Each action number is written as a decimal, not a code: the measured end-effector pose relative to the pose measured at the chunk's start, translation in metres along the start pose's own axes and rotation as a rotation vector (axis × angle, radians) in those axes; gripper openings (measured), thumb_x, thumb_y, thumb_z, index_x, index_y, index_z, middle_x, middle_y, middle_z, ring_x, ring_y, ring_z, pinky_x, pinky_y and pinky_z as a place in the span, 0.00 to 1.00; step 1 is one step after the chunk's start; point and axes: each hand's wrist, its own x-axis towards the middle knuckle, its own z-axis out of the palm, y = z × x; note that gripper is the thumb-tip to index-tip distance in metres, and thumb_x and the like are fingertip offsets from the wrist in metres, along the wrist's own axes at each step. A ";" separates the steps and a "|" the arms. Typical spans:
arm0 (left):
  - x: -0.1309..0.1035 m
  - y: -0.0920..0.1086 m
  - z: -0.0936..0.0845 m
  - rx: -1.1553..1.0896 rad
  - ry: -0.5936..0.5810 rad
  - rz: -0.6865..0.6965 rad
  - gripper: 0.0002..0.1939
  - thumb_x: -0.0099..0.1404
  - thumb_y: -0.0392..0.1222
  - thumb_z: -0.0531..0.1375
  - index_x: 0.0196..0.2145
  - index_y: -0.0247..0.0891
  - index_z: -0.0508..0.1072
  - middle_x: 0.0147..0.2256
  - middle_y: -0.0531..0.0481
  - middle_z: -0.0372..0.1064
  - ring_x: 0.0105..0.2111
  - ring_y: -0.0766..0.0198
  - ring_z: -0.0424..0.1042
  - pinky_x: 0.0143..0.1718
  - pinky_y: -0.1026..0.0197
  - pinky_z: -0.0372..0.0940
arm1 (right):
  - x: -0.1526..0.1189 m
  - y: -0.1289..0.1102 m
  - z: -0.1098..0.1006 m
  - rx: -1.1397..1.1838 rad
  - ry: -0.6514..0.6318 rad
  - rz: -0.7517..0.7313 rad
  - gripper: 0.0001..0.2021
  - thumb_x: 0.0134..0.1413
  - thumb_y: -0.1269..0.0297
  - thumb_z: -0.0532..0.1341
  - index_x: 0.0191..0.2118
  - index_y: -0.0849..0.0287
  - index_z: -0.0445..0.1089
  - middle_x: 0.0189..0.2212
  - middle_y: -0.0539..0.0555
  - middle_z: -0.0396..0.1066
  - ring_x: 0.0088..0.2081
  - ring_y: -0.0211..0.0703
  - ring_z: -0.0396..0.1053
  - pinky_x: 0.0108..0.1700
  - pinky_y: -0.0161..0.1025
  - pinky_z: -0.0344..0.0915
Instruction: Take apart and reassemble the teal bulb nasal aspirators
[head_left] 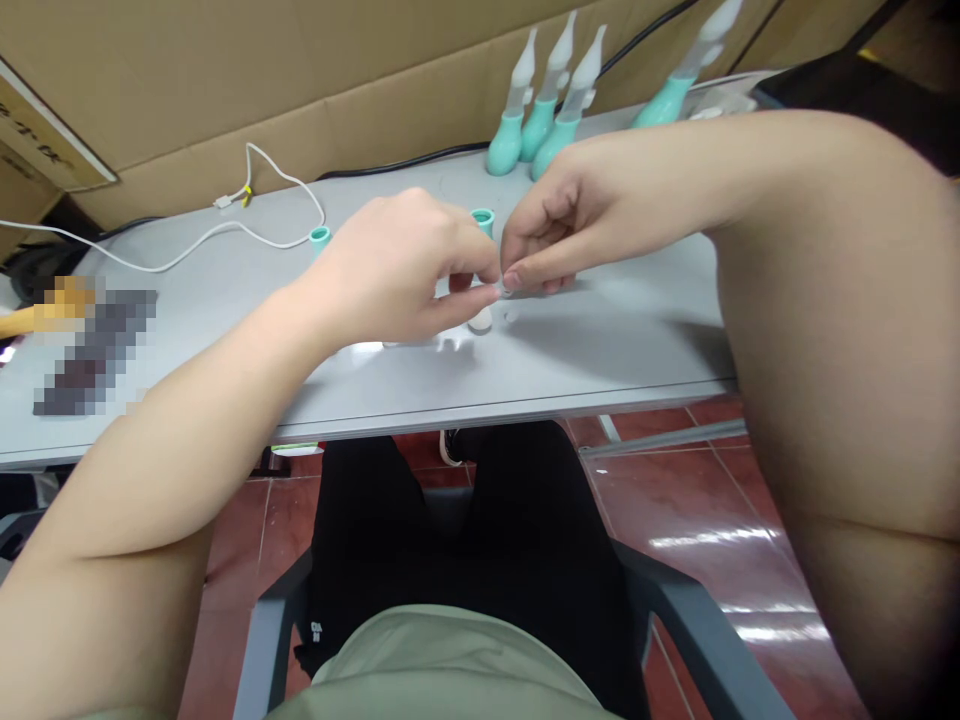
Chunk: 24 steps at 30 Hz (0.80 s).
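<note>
My left hand (409, 265) and my right hand (559, 225) meet fingertip to fingertip just above the table, each closed in a pinch. Between them shows a tiny whitish, see-through bit (506, 292), too small to name. Beneath my left fingertips a small white piece (481, 321) lies on the tabletop. Behind the hands stands a teal bulb with an open rim (482, 217), mostly covered by my fingers. Another open teal bulb (320, 238) peeks out beyond my left wrist. Some clear parts (450, 345) under my left hand are partly hidden.
Several assembled teal bulb aspirators with white tips (505, 140) stand at the back; one more (666, 100) is behind my right forearm. A white cable (217, 232) curls on the grey table (232, 300) at left, near a blurred dark object (94, 355). Cardboard (300, 70) lines the back.
</note>
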 end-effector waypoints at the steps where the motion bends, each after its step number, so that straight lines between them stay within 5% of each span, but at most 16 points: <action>1: -0.001 -0.002 -0.001 -0.023 0.060 0.019 0.14 0.76 0.47 0.60 0.41 0.47 0.87 0.38 0.48 0.84 0.35 0.56 0.80 0.38 0.53 0.68 | -0.001 0.000 -0.001 0.009 0.006 -0.009 0.12 0.62 0.60 0.71 0.39 0.67 0.84 0.22 0.40 0.71 0.23 0.21 0.62 0.30 0.28 0.51; 7: -0.015 -0.018 -0.023 -0.136 0.497 0.163 0.07 0.69 0.38 0.66 0.37 0.43 0.87 0.30 0.52 0.78 0.29 0.65 0.73 0.36 0.57 0.65 | -0.008 -0.003 -0.003 0.045 0.069 -0.070 0.08 0.68 0.64 0.71 0.36 0.61 0.83 0.22 0.42 0.70 0.23 0.25 0.62 0.30 0.31 0.57; 11: -0.028 -0.033 -0.040 -0.079 0.469 0.003 0.09 0.73 0.43 0.66 0.37 0.41 0.87 0.27 0.53 0.72 0.25 0.71 0.65 0.30 0.59 0.59 | -0.011 -0.006 -0.001 0.105 0.206 -0.070 0.06 0.67 0.66 0.73 0.36 0.59 0.81 0.24 0.45 0.72 0.25 0.29 0.64 0.31 0.34 0.60; 14: -0.044 -0.047 -0.043 -0.081 0.630 0.065 0.12 0.68 0.49 0.71 0.29 0.41 0.85 0.21 0.56 0.68 0.22 0.75 0.60 0.25 0.59 0.53 | -0.012 -0.011 0.002 0.182 0.349 -0.110 0.09 0.63 0.63 0.72 0.33 0.60 0.79 0.23 0.47 0.71 0.27 0.31 0.63 0.32 0.37 0.58; 16: -0.060 -0.056 -0.043 -0.135 0.558 0.031 0.15 0.70 0.53 0.69 0.29 0.42 0.84 0.23 0.57 0.72 0.24 0.74 0.63 0.27 0.59 0.58 | -0.014 -0.020 0.004 0.243 0.474 -0.151 0.15 0.58 0.53 0.72 0.31 0.62 0.78 0.23 0.47 0.69 0.29 0.31 0.61 0.33 0.41 0.56; 17: -0.069 -0.060 -0.043 -0.124 0.378 -0.085 0.15 0.76 0.53 0.66 0.35 0.43 0.85 0.28 0.57 0.78 0.29 0.72 0.65 0.32 0.58 0.64 | -0.014 -0.027 0.004 0.268 0.535 -0.174 0.19 0.55 0.47 0.71 0.31 0.62 0.78 0.23 0.47 0.68 0.29 0.32 0.61 0.34 0.44 0.55; 19: -0.083 -0.065 -0.045 -0.129 0.273 -0.207 0.19 0.79 0.55 0.61 0.37 0.42 0.84 0.32 0.56 0.81 0.32 0.69 0.67 0.36 0.55 0.66 | -0.015 -0.044 0.002 0.272 0.642 -0.222 0.25 0.52 0.40 0.68 0.31 0.63 0.77 0.23 0.47 0.67 0.29 0.33 0.60 0.35 0.48 0.54; 24: -0.093 -0.069 -0.054 -0.251 0.134 -0.308 0.15 0.69 0.62 0.72 0.38 0.48 0.85 0.28 0.57 0.78 0.32 0.65 0.66 0.34 0.53 0.62 | 0.001 -0.092 0.003 -0.178 0.459 -0.423 0.09 0.66 0.63 0.67 0.40 0.61 0.85 0.31 0.51 0.76 0.34 0.38 0.67 0.42 0.43 0.63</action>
